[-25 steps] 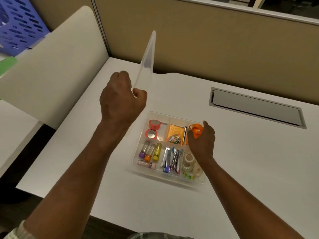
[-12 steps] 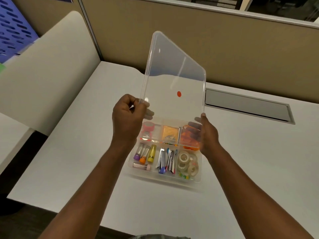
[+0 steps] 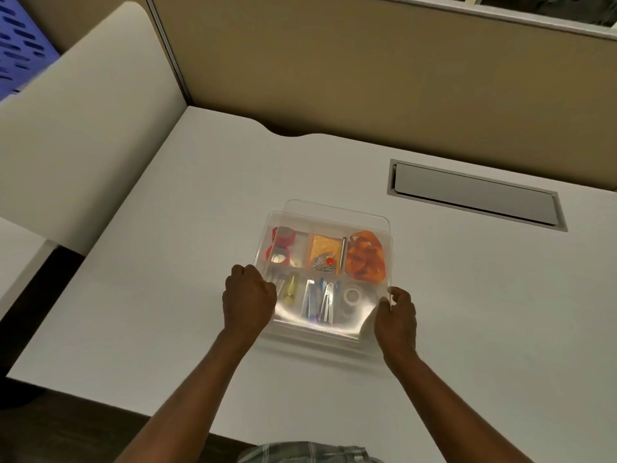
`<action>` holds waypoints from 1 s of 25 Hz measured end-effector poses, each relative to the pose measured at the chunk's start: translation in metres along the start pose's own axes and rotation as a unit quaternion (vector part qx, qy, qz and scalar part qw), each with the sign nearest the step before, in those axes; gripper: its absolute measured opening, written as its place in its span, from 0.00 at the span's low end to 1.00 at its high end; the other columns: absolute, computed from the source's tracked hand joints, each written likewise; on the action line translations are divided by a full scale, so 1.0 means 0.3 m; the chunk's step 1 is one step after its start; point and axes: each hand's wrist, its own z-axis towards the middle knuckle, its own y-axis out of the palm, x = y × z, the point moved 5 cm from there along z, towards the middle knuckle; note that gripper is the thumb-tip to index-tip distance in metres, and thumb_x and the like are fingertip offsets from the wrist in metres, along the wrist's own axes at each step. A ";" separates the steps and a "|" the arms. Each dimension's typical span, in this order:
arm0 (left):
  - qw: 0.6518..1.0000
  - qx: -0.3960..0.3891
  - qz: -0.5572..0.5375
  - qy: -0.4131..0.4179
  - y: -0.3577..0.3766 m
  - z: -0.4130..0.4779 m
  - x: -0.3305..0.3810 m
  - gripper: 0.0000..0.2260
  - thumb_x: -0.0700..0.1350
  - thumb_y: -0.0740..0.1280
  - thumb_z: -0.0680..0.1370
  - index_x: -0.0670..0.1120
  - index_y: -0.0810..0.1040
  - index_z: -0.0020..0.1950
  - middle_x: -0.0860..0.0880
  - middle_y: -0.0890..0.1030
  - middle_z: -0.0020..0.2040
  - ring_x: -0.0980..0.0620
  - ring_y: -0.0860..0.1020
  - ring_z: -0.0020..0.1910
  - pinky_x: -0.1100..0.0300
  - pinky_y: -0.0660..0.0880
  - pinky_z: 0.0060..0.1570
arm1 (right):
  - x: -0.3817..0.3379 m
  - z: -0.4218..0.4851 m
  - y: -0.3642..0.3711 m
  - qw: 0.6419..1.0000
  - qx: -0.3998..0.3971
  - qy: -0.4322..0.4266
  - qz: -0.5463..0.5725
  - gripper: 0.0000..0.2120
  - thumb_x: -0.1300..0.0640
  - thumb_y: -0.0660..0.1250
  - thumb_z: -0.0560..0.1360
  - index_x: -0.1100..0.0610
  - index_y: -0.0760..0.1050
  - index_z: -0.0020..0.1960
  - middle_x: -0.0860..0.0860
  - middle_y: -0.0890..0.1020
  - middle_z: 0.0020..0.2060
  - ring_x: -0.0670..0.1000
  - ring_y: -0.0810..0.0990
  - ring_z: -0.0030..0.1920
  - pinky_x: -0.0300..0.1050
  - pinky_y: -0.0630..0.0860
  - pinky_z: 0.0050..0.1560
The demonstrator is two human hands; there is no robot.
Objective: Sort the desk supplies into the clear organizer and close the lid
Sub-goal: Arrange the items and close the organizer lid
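Observation:
The clear organizer (image 3: 314, 339) sits in the middle of the white desk (image 3: 167, 312). Its compartments show red tape rolls (image 3: 283, 236), paper clips on orange notes (image 3: 323, 252), orange bands (image 3: 365, 259), metal clips (image 3: 319, 299) and clear tape (image 3: 352, 296). The clear lid (image 3: 337, 219) with a small red dot lies nearly flat over the organizer, its far edge slightly beyond the box. My left hand (image 3: 248, 300) grips the lid's near left edge. My right hand (image 3: 395, 315) pinches its near right corner.
A grey cable hatch (image 3: 474, 195) is set into the desk at the back right. Beige partition walls (image 3: 367, 71) close off the back. A cream panel (image 3: 73, 128) stands to the left, with a blue perforated basket (image 3: 20, 51) behind it.
The lid has swung down from upright to nearly flat over the organizer. Both hands came down with it, and the right hand, which was inside the box a second ago, holds the lid.

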 end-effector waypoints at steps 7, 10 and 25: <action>0.999 -0.025 0.004 -0.047 0.037 -0.021 -0.079 0.08 0.42 0.67 0.77 0.37 0.74 0.46 0.40 0.73 0.47 0.39 0.76 0.45 0.53 0.71 0.40 | 0.029 -0.067 0.011 0.995 -0.061 -0.060 -0.043 0.22 0.61 0.59 0.81 0.56 0.65 0.75 0.55 0.74 0.70 0.58 0.73 0.69 0.52 0.70 0.69; 0.999 -0.022 -0.015 -0.041 0.034 -0.026 -0.082 0.09 0.45 0.69 0.76 0.38 0.76 0.45 0.40 0.74 0.48 0.40 0.76 0.46 0.53 0.71 0.42 | 0.032 -0.067 0.007 0.995 -0.058 -0.063 -0.054 0.21 0.60 0.62 0.81 0.60 0.68 0.73 0.57 0.73 0.70 0.58 0.71 0.71 0.52 0.68 0.71; 0.986 0.132 -0.097 -0.013 -0.161 0.105 0.050 0.29 0.57 0.69 0.76 0.41 0.69 0.69 0.39 0.74 0.63 0.39 0.73 0.62 0.43 0.69 0.60 | -0.425 0.266 -0.197 0.957 -0.216 -0.187 0.057 0.13 0.55 0.64 0.81 0.47 0.78 0.64 0.53 0.86 0.38 0.48 0.78 0.28 0.38 0.73 0.28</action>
